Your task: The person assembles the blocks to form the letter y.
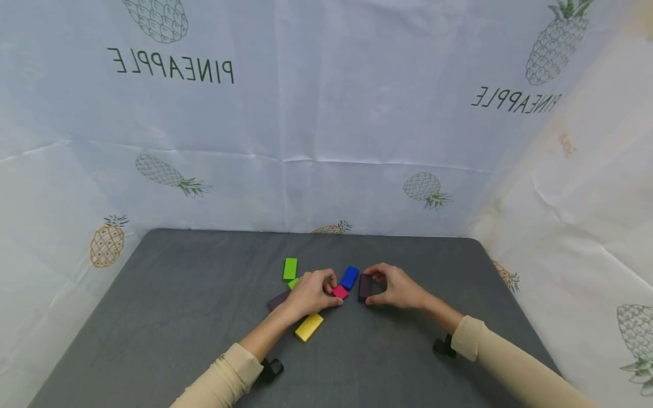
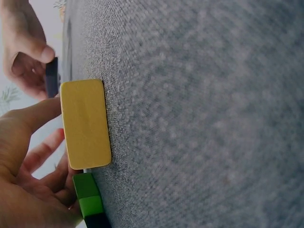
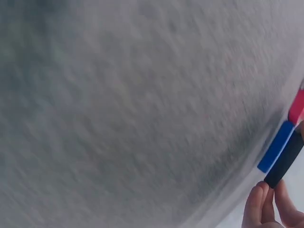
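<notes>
Left hand (image 1: pixel 309 293) fingers, thumb round red block (image 1: pixel 340 292); right hand (image 1: pixel 400 287) pinches black block (image 1: pixel 365 288). Blue block (image 1: pixel 349 277) touches red. Yellow block (image 1: pixel 309 327) nearer, left.

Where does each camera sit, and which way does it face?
Head: worn there, facing forward and down at the table; left hand, right hand, sleeves show.
Left wrist: worn there, facing the yellow block; both hands show.
Right wrist: worn there, facing mostly table; right hand's fingers show.
Head and right wrist share the blue block.
</notes>
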Tool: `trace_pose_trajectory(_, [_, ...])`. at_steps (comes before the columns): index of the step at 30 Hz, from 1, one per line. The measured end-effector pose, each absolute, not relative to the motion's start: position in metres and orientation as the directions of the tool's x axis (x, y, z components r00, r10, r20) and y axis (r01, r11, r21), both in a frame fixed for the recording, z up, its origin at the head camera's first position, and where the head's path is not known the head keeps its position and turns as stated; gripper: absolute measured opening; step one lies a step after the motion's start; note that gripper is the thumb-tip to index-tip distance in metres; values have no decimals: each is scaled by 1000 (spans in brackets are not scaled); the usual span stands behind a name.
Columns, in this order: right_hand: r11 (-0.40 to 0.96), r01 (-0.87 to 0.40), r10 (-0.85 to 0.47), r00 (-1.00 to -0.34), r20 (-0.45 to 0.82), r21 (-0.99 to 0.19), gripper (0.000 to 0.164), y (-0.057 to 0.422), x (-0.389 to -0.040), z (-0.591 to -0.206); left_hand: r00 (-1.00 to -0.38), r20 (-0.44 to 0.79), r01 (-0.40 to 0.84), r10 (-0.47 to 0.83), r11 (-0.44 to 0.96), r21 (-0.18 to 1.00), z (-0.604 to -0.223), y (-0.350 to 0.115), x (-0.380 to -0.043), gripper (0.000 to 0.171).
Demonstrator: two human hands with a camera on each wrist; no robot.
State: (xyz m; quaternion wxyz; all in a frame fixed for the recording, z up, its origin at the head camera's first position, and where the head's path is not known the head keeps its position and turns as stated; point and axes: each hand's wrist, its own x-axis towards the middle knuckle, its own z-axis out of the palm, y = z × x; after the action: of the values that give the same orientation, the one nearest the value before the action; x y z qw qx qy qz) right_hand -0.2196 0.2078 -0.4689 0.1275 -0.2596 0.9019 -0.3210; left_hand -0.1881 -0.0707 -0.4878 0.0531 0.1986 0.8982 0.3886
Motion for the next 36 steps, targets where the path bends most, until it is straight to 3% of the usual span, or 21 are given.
trace_pose_trajectory(14, [649,-373,-490,-872,11,-663,67,198,-253,-456,-919,35,295,393,624,724,-488,-71,-189,30])
trace_pose_trajectory(36, [723,-242,-405,-907,-114,-647,66,185,-281,-466,-919,31,291,393,624,725,-488,-72,-189,29])
